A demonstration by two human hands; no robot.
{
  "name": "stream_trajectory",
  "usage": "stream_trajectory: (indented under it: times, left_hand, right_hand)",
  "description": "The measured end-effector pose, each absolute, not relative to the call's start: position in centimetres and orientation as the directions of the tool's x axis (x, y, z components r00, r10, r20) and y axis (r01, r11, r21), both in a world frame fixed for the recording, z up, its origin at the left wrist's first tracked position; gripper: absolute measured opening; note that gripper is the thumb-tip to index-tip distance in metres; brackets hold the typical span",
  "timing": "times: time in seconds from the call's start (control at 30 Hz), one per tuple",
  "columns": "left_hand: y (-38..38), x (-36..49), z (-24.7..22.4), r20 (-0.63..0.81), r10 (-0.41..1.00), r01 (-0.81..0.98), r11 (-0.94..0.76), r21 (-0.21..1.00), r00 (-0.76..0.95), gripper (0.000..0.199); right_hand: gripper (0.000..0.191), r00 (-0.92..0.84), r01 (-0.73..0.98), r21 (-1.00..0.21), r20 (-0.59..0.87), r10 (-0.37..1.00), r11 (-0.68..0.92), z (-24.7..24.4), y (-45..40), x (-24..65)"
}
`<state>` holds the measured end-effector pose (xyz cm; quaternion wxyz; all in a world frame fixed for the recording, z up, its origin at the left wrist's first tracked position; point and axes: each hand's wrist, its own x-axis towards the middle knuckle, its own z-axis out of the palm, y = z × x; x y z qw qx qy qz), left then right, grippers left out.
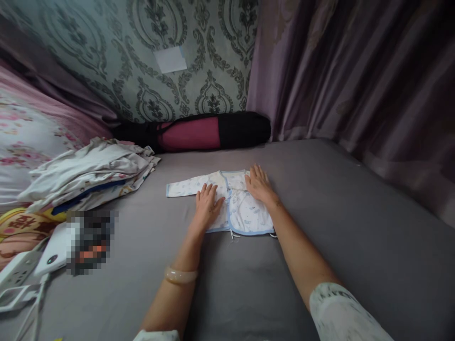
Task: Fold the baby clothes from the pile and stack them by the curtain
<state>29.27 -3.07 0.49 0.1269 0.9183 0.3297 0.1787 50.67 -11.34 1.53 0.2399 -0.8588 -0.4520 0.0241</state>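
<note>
A small white baby shirt (245, 215) with blue trim and a faint print lies flat on the grey sheet. One sleeve stretches out to the left; the right sleeve is not visible beyond my hand. My left hand (207, 203) rests on the shirt's left front panel, fingers spread. On the upper right of the shirt, near the shoulder, lies my right hand (260, 183), palm down with fingers extended. Thin white ties hang out below the blue hem. Neither hand grips the cloth.
A pile of clothes (95, 170) sits at the left beside a flowered pillow. Nearer are a white phone (59, 248), a power strip (17, 267) and a cable. A long black and pink bag (192, 133) lies along the patterned wall. Purple curtains (320, 76) hang at the right.
</note>
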Motion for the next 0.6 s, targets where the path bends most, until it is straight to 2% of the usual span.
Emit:
stream_trajectory:
  times: [0.13, 0.47, 0.6]
  left_hand:
    - [-3.1, 29.2, 0.5, 0.245, 0.68, 0.587, -0.726, 0.36, 0.691, 0.049]
    - [-2.6, 29.1, 0.4, 0.266, 0.705, 0.558, -0.692, 0.458, 0.657, 0.045]
    - [-2.4, 29.2, 0.3, 0.282, 0.728, 0.537, -0.663, 0.522, 0.625, 0.044]
  right_hand:
    - [0.067, 0.612, 0.77, -0.326, 0.132, 0.78, -0.549, -0.1, -11.7, 50.1]
    - [0.069, 0.653, 0.733, -0.268, 0.022, 0.757, -0.625, 0.4, -11.5, 50.3]
    - [0.068, 0.588, 0.79, -0.236, 0.032, 0.808, -0.565, 1.6, -10.8, 48.8]
